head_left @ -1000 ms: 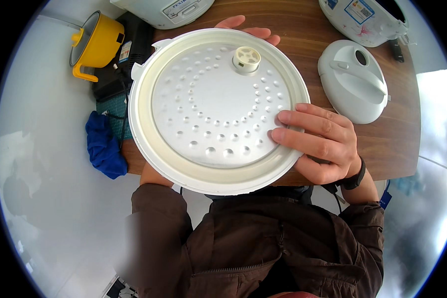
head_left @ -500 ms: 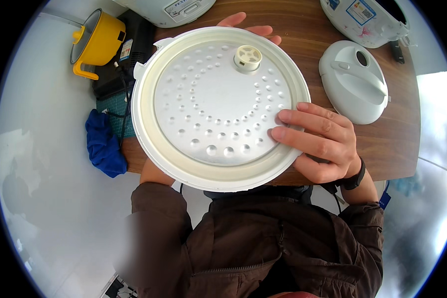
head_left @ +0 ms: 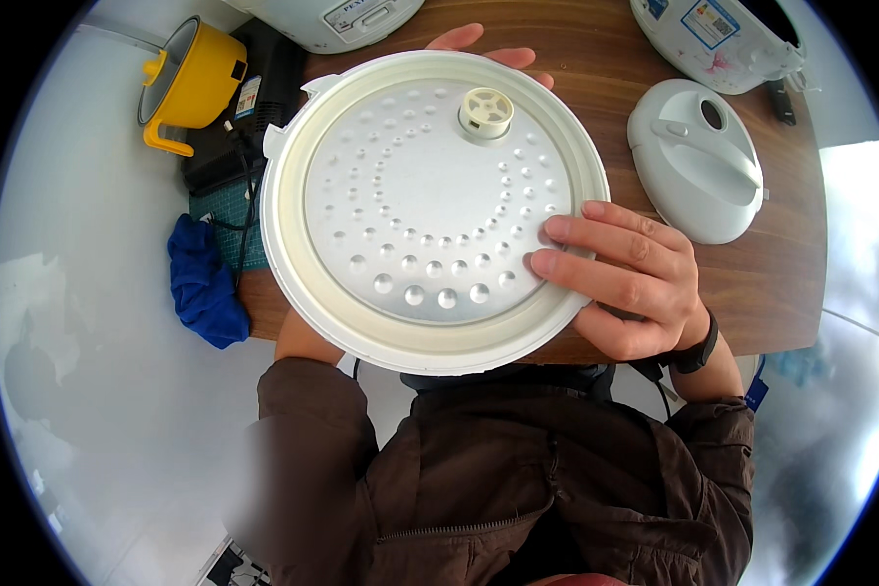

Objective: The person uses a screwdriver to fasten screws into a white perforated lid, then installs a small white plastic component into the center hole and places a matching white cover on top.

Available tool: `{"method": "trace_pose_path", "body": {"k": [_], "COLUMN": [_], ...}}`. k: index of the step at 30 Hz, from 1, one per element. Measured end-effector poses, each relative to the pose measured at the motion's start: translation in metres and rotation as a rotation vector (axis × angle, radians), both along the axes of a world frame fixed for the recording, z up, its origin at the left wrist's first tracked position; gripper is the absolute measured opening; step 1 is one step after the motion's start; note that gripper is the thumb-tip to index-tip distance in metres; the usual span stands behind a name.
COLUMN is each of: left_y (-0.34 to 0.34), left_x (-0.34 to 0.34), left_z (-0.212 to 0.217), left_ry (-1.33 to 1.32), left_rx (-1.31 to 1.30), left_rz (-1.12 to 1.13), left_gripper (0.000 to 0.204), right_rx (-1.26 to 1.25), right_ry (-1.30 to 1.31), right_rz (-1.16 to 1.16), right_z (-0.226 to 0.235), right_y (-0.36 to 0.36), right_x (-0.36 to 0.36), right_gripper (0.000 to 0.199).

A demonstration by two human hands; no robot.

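Note:
A round rice cooker inner lid, with a dimpled silver metal plate and a cream rim, is held up over the table's near edge. A cream steam vent cap sits in its upper right part. My left hand supports the lid from underneath; only its fingertips show past the far rim, and the palm is hidden. On the right, my right hand grips the rim, its fingers lying over the metal plate and its thumb at the lower edge. A dark band is on my right wrist.
A white outer lid cover lies on the wooden table to the right. White cooker bodies stand at the back. A yellow pot, a black box, a cable and a blue cloth are at the left.
The lid has tilted very slightly and its near rim has risen a little. My right hand has shifted slightly left with it; both hands keep their hold.

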State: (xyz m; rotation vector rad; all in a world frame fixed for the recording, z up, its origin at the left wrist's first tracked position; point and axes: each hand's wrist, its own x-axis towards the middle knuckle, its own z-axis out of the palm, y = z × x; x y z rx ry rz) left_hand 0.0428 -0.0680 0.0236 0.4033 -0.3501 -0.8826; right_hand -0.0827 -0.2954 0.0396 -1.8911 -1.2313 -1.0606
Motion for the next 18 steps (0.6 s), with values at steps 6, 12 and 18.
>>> {"method": "trace_pose_path", "body": {"k": [6,12,18], "left_y": [-0.003,-0.01,-0.015], "left_x": [-0.004,-0.01,-0.01], "left_z": [0.004,0.004,-0.003], "left_ry": [0.025,0.028,0.048], "left_rx": [0.073,0.138,0.149], "left_rz": [0.048,0.147,0.18], "left_gripper": [0.053,0.054,0.054], "right_rx": [0.004,0.052,0.111], "right_ry": [0.016,0.003,-0.028], "right_rz": [-0.002,0.004,-0.008], "right_z": [-0.002,-0.004,-0.009], "right_y": [-0.003,-0.005,-0.005], "right_x": [0.0,0.005,0.008], "right_gripper": [0.019,0.019,0.017]}}
